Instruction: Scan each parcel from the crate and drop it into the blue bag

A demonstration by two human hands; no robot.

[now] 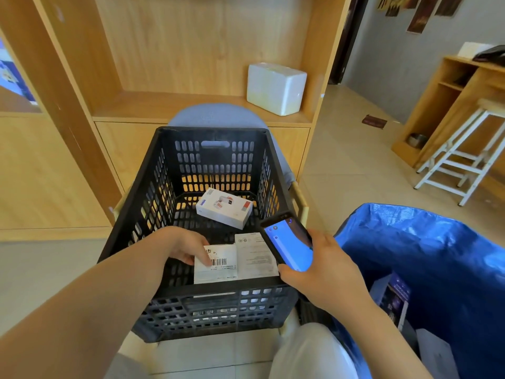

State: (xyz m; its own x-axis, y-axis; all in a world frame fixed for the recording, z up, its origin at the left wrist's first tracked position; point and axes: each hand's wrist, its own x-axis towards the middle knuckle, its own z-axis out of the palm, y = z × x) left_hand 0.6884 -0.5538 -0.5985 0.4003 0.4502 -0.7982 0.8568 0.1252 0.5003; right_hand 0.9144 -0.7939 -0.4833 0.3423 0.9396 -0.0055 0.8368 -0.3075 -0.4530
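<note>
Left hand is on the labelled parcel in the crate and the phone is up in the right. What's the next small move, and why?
Probably tilt the phone in the right hand down over the barcode on the white parcel. The left hand already holds that parcel at the near wall of the black crate with its label facing up, but the phone sits beside the label, not over it. The blue bag comes after the scan.

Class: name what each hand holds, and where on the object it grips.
Left hand holds the barcode-labelled parcel by its upper left edge. Right hand grips the phone around its lower end.
</note>
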